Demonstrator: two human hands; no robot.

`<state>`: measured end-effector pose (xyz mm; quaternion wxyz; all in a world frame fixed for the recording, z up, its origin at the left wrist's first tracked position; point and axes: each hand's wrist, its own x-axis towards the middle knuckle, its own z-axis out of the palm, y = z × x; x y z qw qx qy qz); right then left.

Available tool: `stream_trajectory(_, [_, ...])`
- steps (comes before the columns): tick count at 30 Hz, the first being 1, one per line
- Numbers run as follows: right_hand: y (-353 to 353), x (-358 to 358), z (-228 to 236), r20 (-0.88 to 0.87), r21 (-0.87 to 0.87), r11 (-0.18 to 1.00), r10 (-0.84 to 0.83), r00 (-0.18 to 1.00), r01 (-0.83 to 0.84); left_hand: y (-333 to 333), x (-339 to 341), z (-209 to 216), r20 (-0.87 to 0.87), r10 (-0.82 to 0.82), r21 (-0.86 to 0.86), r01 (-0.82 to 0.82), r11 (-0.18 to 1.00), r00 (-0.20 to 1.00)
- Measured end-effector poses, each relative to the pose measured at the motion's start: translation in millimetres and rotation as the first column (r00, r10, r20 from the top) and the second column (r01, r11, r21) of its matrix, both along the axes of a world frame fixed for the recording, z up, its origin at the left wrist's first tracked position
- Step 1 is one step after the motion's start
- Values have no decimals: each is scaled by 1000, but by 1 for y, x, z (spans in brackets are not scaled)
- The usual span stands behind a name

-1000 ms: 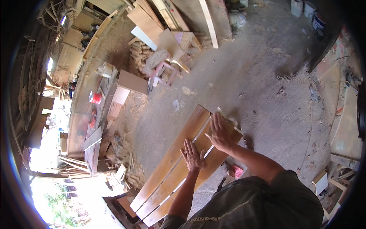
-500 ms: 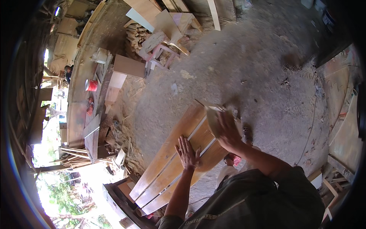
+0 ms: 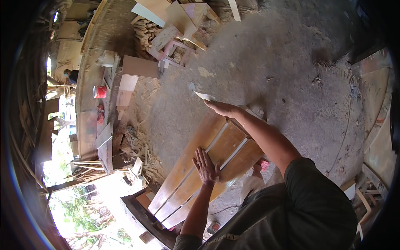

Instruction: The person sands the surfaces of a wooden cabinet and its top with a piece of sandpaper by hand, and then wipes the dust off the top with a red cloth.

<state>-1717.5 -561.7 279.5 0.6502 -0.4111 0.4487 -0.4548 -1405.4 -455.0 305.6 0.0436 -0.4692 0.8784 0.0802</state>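
Note:
A slatted wooden panel (image 3: 183,166) of three varnished boards, with narrow gaps between them, lies slanting in front of me. My left hand (image 3: 206,168) rests flat on its middle, fingers spread. At the panel's far end, my right hand (image 3: 223,108) holds a thin pale sheet, which looks like sandpaper (image 3: 204,96). The sheet's free end curls up beyond the fingertips, over the far edge. Most of the right fingers are hidden behind the hand, and I cannot tell whether the sheet touches the wood.
A dark cabinet-like piece (image 3: 143,218) stands by the panel's near left end. Leftward, a long bench carries a red can (image 3: 100,92). Further off are a pink stool frame (image 3: 177,54), boards and stacked wood offcuts (image 3: 146,35). A small can (image 3: 213,227) sits near my feet.
My right hand has moved left and away from me with the sheet, from the right board to the panel's far left end. My left hand stays on the panel.

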Motion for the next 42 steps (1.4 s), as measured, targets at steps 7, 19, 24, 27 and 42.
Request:
stream_trajectory(7, [222,1,-52,-44,406,913,58,997,-35,1,5,-3,-7,28,46,-28,999,1000])
stream_trajectory(19, [15,0,-41,18,159,986,55,998,-57,-4,10,-8,-23,-51,4,51,999,998])
stream_trajectory(24, [97,-5,-8,105,286,955,55,993,-83,-11,4,-12,-96,-50,4,51,999,994])
stream_trajectory(27, [149,-10,12,93,260,965,-2,996,-23,-47,-30,-11,-135,-133,36,139,990,982])
stream_trajectory(42, [7,45,-210,-91,151,941,-292,952,303,-121,-105,-17,-131,-155,-1,156,988,979])
